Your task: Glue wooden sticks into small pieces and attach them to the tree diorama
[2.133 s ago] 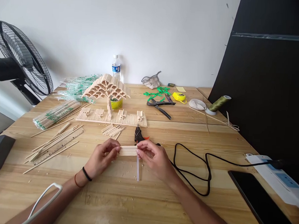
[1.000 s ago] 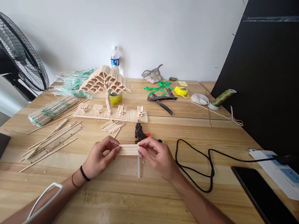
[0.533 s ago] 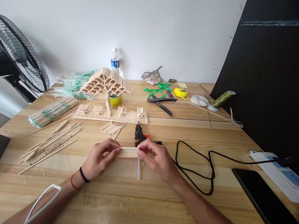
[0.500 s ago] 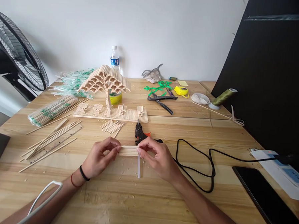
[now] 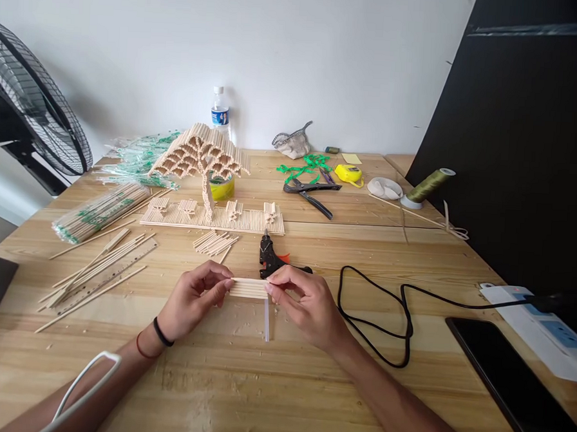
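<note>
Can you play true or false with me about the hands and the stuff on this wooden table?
1. Both hands, left hand and right hand, hold the small flat panel of pale wooden sticks. True.
2. The black glue gun is in the right hand. False: it lies on the wooden table behind the panel.
3. The clear plastic water bottle lies on its side. False: it stands upright by the wall.
4. The olive-green thread spool is at the table's right. True.
</note>
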The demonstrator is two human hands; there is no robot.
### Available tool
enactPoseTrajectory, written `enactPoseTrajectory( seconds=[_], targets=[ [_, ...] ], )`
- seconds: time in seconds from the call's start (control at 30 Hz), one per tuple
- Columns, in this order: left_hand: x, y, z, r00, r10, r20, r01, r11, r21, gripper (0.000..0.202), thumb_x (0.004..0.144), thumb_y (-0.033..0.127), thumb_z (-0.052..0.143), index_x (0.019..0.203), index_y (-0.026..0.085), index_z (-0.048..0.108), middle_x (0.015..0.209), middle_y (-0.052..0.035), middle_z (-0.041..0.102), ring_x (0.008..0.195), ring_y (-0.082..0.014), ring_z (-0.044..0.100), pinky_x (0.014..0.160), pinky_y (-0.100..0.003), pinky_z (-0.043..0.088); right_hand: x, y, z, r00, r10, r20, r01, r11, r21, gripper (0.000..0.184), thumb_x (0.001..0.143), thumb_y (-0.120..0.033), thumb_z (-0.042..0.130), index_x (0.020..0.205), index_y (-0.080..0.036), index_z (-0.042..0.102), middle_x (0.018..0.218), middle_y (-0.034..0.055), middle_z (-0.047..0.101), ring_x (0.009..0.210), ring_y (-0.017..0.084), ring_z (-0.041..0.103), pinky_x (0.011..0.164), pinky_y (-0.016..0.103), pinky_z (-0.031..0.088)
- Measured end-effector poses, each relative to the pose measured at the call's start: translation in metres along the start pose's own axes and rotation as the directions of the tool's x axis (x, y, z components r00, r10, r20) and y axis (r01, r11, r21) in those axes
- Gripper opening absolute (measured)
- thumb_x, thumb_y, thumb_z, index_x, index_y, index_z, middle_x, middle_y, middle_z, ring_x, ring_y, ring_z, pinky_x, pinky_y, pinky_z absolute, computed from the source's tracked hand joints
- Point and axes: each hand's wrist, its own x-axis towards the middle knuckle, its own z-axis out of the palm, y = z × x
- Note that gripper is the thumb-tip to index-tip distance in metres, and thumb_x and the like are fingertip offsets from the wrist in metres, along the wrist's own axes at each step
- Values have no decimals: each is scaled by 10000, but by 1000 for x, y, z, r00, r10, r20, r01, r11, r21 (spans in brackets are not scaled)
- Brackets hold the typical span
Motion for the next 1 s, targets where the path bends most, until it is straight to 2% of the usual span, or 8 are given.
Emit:
enactPoseTrajectory(
  seconds=[0.1, 0.2, 0.37, 0.5, 0.6, 0.7, 0.83, 1.0],
  targets=[
    [1, 2, 0, 998, -65, 3, 65, 996, -53, 339, 895, 463, 782, 984, 160, 659, 738, -6, 677, 552, -85, 548, 517, -205, 463, 0, 0, 0, 999, -11, -32, 10, 1000, -13, 165, 966, -282, 668, 812, -225, 660, 774, 34, 736, 677, 172, 672, 644, 281, 552],
    [3, 3, -1, 995, -101, 10, 101, 994, -30, 344, 889, 477, 781, 924, 151, 676, 680, 8, 641, 545, -85, 531, 518, -208, 451, -1, 2, 2, 998, -4, -63, 4, 1000, -5, 173, 972, -333, 689, 835, -227, 691, 780, 42, 754, 668, 178, 691, 647, 295, 576],
    [3, 1, -2, 997, -78, -29, 78, 997, 22, 354, 900, 493, 760, 868, 151, 675, 589, 41, 569, 512, -83, 493, 487, -198, 396, -1, 4, 5, 989, 123, -78, -113, 986, 123, 202, 930, -423, 746, 932, -223, 715, 817, 47, 779, 699, 192, 746, 692, 314, 641],
    [2, 2, -3, 998, -36, -42, 40, 995, 87, 324, 928, 467, 735, 867, 153, 681, 592, 38, 573, 513, -84, 489, 485, -200, 374, 1, 6, 3, 980, 197, -23, -191, 970, 151, 193, 898, -389, 761, 951, -221, 685, 872, 47, 780, 783, 199, 769, 728, 306, 649],
    [0, 5, -3, 1000, 1, -24, 3, 988, 151, 307, 951, 445, 712, 862, 153, 687, 605, 26, 585, 532, -91, 500, 509, -209, 386, 1, 6, 1, 981, 185, 51, -189, 977, 102, 121, 937, -339, 703, 951, -222, 675, 848, 34, 765, 763, 190, 767, 754, 307, 636],
    [-1, 7, -3, 1000, 10, -7, -9, 985, 173, 321, 963, 453, 695, 843, 156, 673, 597, 29, 569, 528, -92, 491, 509, -213, 383, 1, 3, 0, 983, 158, 97, -164, 985, 62, 117, 968, -321, 655, 905, -223, 657, 777, 13, 738, 705, 174, 744, 714, 289, 616],
    [-1, 6, -2, 1000, -1, 5, 0, 989, 148, 331, 959, 463, 697, 836, 159, 648, 604, 34, 557, 530, -89, 483, 507, -209, 385, 1, -2, 0, 995, 63, 73, -60, 997, -43, 178, 986, -310, 632, 832, -222, 645, 733, 10, 714, 670, 163, 699, 665, 271, 570],
    [1, 0, 0, 999, -33, -39, 36, 996, 78, 335, 921, 485, 738, 904, 156, 675, 642, 26, 594, 525, -86, 493, 497, -205, 408, 0, 1, 1, 1000, -4, 0, 4, 999, -54, 190, 1005, -309, 628, 834, -230, 642, 768, 25, 733, 661, 171, 695, 671, 292, 562]
  ],
)
